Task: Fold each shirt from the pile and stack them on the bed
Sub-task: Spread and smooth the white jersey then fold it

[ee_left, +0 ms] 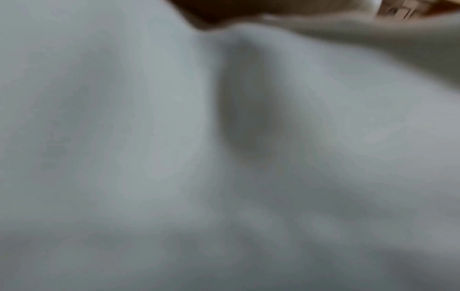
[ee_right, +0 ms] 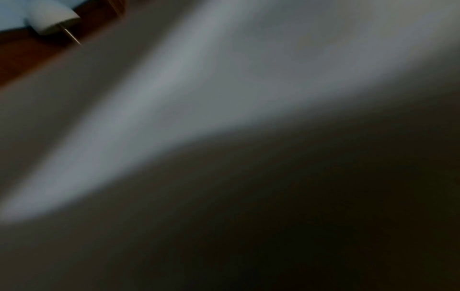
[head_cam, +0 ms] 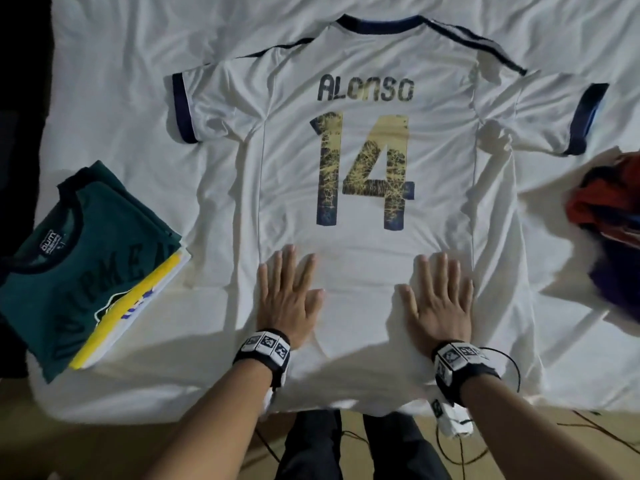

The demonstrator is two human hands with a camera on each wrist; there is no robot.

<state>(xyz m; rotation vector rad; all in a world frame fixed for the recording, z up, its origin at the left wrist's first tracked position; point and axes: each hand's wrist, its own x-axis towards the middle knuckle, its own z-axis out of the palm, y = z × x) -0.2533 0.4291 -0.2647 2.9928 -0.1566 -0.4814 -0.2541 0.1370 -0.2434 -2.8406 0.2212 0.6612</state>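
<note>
A white football shirt (head_cam: 363,237), back side up with dark trim at collar and sleeve cuffs, lies spread flat across the middle of the bed (head_cam: 114,81); its hem reaches the near edge of the mattress, and bare sheet stays open beyond the collar and past both sleeves. Near the left edge sits a stack of folded shirts (head_cam: 86,268), a green one on top; at the right edge lies the unfolded pile (head_cam: 609,216) of red and purple cloth. Only the head view shows this layout; both wrist views show blurred pale cloth at close range, the right one largely dark. The left hand (head_cam: 285,296) and right hand (head_cam: 438,301) rest palm down, fingers straight and slightly spread, on the lower part of the shirt, apart from each other.
</note>
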